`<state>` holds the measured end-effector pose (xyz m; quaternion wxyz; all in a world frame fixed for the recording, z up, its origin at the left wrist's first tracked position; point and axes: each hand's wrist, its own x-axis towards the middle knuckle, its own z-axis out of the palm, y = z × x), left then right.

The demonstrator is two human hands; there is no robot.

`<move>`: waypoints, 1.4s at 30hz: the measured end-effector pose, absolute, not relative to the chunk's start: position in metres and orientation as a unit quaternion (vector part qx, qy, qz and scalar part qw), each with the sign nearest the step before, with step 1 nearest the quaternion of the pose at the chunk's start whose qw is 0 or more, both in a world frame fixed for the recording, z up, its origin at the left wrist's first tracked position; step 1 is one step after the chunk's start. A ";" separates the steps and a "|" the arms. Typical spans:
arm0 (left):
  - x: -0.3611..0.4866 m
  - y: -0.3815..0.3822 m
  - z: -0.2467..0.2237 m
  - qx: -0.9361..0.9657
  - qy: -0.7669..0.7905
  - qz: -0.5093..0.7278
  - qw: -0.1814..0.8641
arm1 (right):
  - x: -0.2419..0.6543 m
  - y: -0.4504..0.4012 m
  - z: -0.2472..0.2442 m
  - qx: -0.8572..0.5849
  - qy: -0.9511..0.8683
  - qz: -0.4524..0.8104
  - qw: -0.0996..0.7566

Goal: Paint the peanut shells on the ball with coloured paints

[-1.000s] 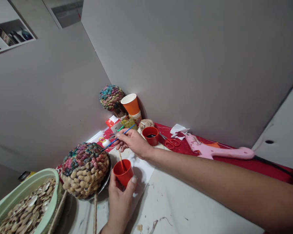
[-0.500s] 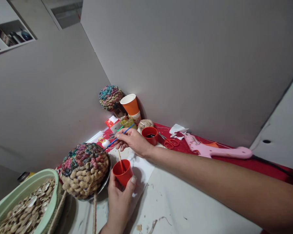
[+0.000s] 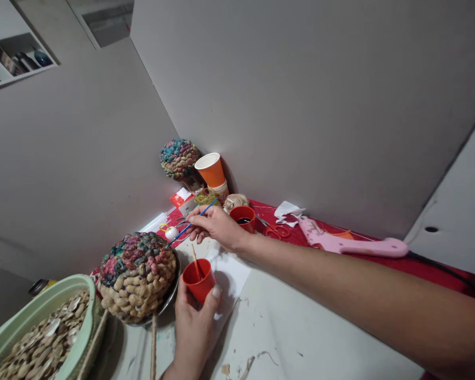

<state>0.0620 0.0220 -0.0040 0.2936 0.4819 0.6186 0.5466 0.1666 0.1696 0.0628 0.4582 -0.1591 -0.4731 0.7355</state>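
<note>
A dome covered in peanut shells rests in a metal bowl; its upper part is painted pink, teal and dark, its lower part bare tan. My right hand pinches a thin blue paintbrush, whose tip is at the dome's right upper side; I cannot tell whether it touches. Below it, my left hand is wrapped round a small red cup, tilted a little, with a wooden stick standing in it. The cup's contents are hidden.
A green basket of peanut shells stands at lower left. Behind are a second painted dome, orange paper cups, twine, a red cup of dark liquid, scissors and a pink glue gun with cord.
My right hand and the brush have shifted very slightly, with the brush tip still beside the dome. The left hand and its cup stay in place.
</note>
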 end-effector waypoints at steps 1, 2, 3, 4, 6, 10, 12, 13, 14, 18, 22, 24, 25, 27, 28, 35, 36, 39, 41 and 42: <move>0.062 0.022 -0.004 0.483 0.619 0.546 0.294 | 0.166 0.167 0.063 -0.153 -0.477 0.734 0.459; 0.062 0.022 -0.005 0.484 0.618 0.545 0.295 | 0.166 0.166 0.063 -0.148 -0.480 0.733 0.459; 0.062 0.022 -0.005 0.483 0.617 0.545 0.298 | 0.166 0.164 0.063 -0.144 -0.484 0.731 0.458; 0.062 0.022 -0.005 0.483 0.617 0.545 0.299 | 0.166 0.163 0.063 -0.141 -0.488 0.730 0.457; 0.062 0.022 -0.004 0.483 0.619 0.544 0.298 | 0.166 0.164 0.063 -0.139 -0.495 0.727 0.455; 0.063 0.023 -0.003 0.481 0.625 0.543 0.289 | 0.169 0.169 0.066 -0.139 -0.511 0.721 0.447; 0.064 0.022 -0.002 0.478 0.624 0.547 0.287 | 0.171 0.171 0.068 -0.140 -0.519 0.719 0.441; 0.064 0.022 -0.002 0.477 0.622 0.550 0.287 | 0.172 0.172 0.069 -0.140 -0.522 0.718 0.439; 0.063 0.022 -0.002 0.476 0.620 0.554 0.286 | 0.172 0.172 0.069 -0.142 -0.525 0.717 0.437; 0.063 0.022 -0.002 0.471 0.623 0.559 0.280 | 0.174 0.172 0.071 -0.151 -0.531 0.714 0.431; 0.063 0.022 -0.002 0.477 0.620 0.554 0.284 | 0.175 0.173 0.071 -0.163 -0.537 0.710 0.425; 0.063 0.021 -0.002 0.479 0.623 0.550 0.282 | 0.176 0.174 0.070 -0.169 -0.541 0.708 0.422; 0.063 0.021 -0.002 0.479 0.625 0.549 0.281 | 0.176 0.174 0.070 -0.172 -0.543 0.706 0.420; 0.064 0.021 -0.002 0.477 0.625 0.549 0.282 | 0.176 0.175 0.069 -0.176 -0.548 0.703 0.418; 0.064 0.022 -0.002 0.477 0.624 0.550 0.283 | 0.176 0.175 0.068 -0.177 -0.550 0.701 0.418; 0.063 0.023 -0.005 0.494 0.614 0.542 0.293 | 0.170 0.172 0.064 -0.168 -0.561 0.679 0.443; 0.063 0.023 -0.005 0.497 0.616 0.537 0.292 | 0.169 0.170 0.064 -0.163 -0.563 0.675 0.448; 0.063 0.022 -0.003 0.506 0.623 0.526 0.281 | 0.167 0.165 0.064 -0.147 -0.570 0.663 0.462; 0.063 0.021 -0.002 0.509 0.626 0.522 0.277 | 0.168 0.161 0.065 -0.137 -0.573 0.655 0.472; 0.063 0.021 -0.001 0.509 0.627 0.521 0.276 | 0.169 0.159 0.066 -0.133 -0.574 0.652 0.478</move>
